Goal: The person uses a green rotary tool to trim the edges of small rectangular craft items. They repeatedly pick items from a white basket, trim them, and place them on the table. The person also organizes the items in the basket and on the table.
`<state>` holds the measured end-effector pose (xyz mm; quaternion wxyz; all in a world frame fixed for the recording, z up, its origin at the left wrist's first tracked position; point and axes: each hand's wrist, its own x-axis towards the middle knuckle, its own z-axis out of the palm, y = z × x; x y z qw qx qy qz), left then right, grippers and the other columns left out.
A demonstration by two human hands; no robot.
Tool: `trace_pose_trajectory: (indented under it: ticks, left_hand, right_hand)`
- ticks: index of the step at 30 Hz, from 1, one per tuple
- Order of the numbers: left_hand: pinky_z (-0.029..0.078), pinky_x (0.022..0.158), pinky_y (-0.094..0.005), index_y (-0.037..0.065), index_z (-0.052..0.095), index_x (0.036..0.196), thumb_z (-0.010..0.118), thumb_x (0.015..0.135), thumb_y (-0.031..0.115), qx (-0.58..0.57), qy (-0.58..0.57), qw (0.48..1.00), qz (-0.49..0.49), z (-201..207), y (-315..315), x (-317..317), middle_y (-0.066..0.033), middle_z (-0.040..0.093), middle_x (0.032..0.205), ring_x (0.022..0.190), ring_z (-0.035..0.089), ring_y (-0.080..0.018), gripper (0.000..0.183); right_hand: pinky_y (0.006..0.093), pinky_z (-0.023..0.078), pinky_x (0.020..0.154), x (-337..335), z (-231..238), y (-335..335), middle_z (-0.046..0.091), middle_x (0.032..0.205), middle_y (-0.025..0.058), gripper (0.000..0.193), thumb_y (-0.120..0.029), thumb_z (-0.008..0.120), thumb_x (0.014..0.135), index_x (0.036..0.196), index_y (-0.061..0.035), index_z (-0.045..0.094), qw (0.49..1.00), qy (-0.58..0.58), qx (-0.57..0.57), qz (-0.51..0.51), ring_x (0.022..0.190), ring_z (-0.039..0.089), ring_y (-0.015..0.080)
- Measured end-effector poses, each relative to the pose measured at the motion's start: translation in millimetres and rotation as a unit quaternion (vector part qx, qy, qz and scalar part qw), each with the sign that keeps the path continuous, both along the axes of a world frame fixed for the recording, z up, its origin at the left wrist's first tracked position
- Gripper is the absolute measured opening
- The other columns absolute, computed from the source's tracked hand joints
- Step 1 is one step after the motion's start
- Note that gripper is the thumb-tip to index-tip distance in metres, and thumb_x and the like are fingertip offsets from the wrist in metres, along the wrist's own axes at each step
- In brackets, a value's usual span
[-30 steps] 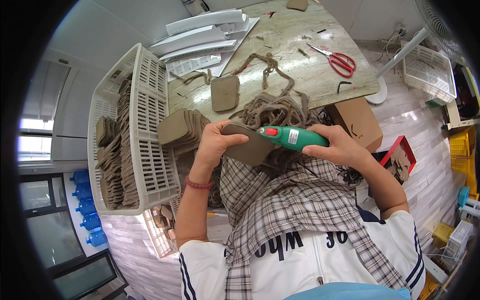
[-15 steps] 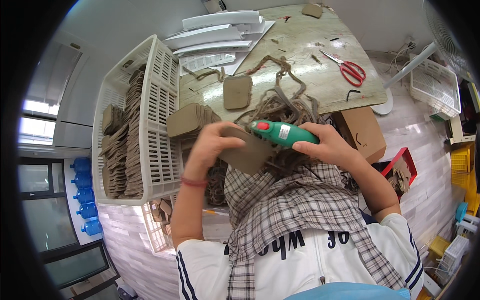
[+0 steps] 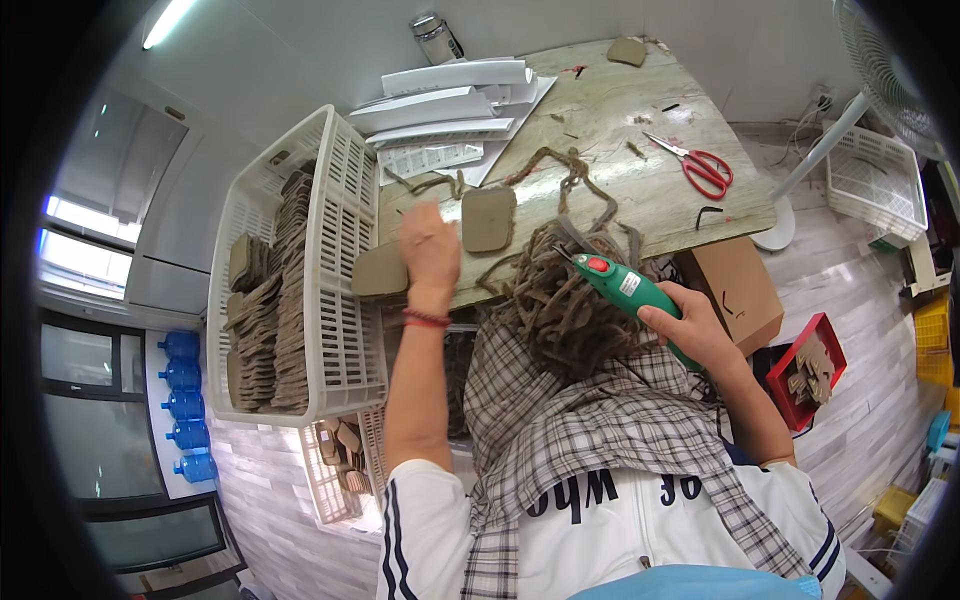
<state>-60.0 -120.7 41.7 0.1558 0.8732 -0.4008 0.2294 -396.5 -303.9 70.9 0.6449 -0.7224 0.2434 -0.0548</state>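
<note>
Our right hand (image 3: 697, 326) curls around the green handheld tool (image 3: 640, 293) — our left hand (image 3: 430, 248) blurs beside a brown piece (image 3: 379, 271), its spread and touch we cannot tell

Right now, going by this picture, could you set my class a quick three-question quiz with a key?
1. Which hand holds the green tool?
2. True or false: the red-handled scissors lie inside the white basket.
3. Fill in: the white basket holds stacked pieces coloured ____.

Key:
1. The right hand.
2. False; the scissors lie on the table.
3. Brown.
</note>
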Motion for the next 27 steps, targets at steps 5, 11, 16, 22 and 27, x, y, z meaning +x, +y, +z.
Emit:
trace_pose_trajectory:
  ticks: [5,11,16,22,27]
  left_hand:
    - [0.044,0.093,-0.0440,-0.003,0.052,0.119,0.081,0.070,0.029,0.059,0.186,0.965,0.174,-63,-53,-10,-0.0228,0.062,0.110,0.107,0.055,-0.0381,0.066]
    - [0.051,0.082,-0.0440,-0.005,0.053,0.113,0.079,0.073,0.009,-0.343,0.435,0.824,0.123,-69,-53,-20,-0.0166,0.064,0.104,0.094,0.061,-0.0347,0.050]
    - [0.053,0.087,-0.0371,-0.001,0.053,0.118,0.069,0.082,-0.006,-0.656,0.567,0.496,-0.040,-29,-48,-52,-0.0106,0.063,0.112,0.100,0.062,-0.0259,0.040]
    - [0.053,0.092,-0.0371,0.005,0.053,0.122,0.068,0.084,-0.003,-0.707,0.613,0.337,-0.101,20,-56,-101,-0.0069,0.062,0.116,0.106,0.060,-0.0228,0.041]
    - [0.053,0.093,-0.0370,0.007,0.054,0.121,0.068,0.085,-0.002,-0.713,0.623,0.294,-0.126,20,-69,-112,-0.0065,0.062,0.117,0.106,0.060,-0.0227,0.040]
  right_hand:
    - [0.0232,0.045,0.055,-6,1,1,0.062,0.074,0.0021,0.033,-0.029,0.069,0.088,0.102,0.0003,0.063,0.999,-0.015,0.000,-0.028,0.059,0.055,0.0064]
    - [0.0255,0.045,0.056,-3,-3,4,0.063,0.073,0.0041,0.036,-0.030,0.070,0.087,0.105,-0.0001,0.063,0.998,-0.023,-0.035,-0.056,0.061,0.056,0.0081]
    - [0.0274,0.046,0.059,9,2,16,0.063,0.074,0.0065,0.036,-0.030,0.070,0.087,0.104,0.0006,0.063,0.990,-0.051,-0.100,-0.082,0.064,0.057,0.0103]
    - [0.0278,0.047,0.061,18,19,30,0.064,0.075,0.0073,0.036,-0.028,0.070,0.087,0.105,0.0018,0.062,0.990,-0.059,-0.102,-0.081,0.066,0.058,0.0108]
    - [0.0277,0.048,0.061,17,20,33,0.064,0.075,0.0071,0.036,-0.028,0.070,0.087,0.106,0.0018,0.061,0.988,-0.070,-0.097,-0.097,0.066,0.058,0.0111]
